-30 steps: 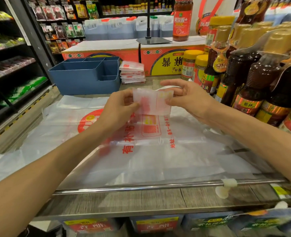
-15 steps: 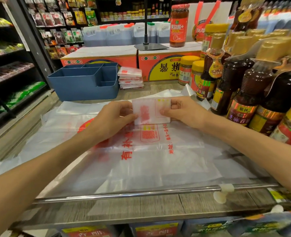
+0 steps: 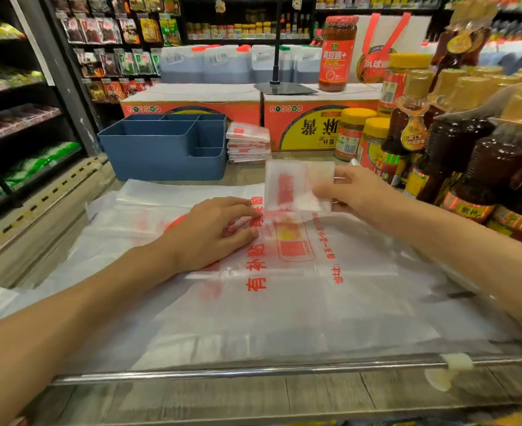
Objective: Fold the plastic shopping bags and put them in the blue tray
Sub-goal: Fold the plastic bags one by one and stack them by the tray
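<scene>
My right hand [image 3: 350, 196] pinches a small folded plastic bag [image 3: 290, 187], a white square with red print, held upright just above the shelf. My left hand [image 3: 213, 229] rests on a pile of flat white plastic shopping bags [image 3: 269, 302] with red lettering, fingers loosely bent on the top sheet. The blue tray [image 3: 167, 155], with several compartments, stands at the back left and nothing shows inside it. A stack of folded bags [image 3: 248, 142] sits on the shelf right beside the tray.
Dark sauce bottles [image 3: 481, 167] and yellow-lidded jars [image 3: 353, 133] crowd the right side. Orange cartons [image 3: 192, 103] line the back. A metal rail [image 3: 253, 370] runs along the shelf's front edge. An aisle with store shelving lies to the left.
My left hand has let go of the folded bag and dropped onto the flat pile. My right hand alone now holds the folded bag and has lifted it up and to the right.
</scene>
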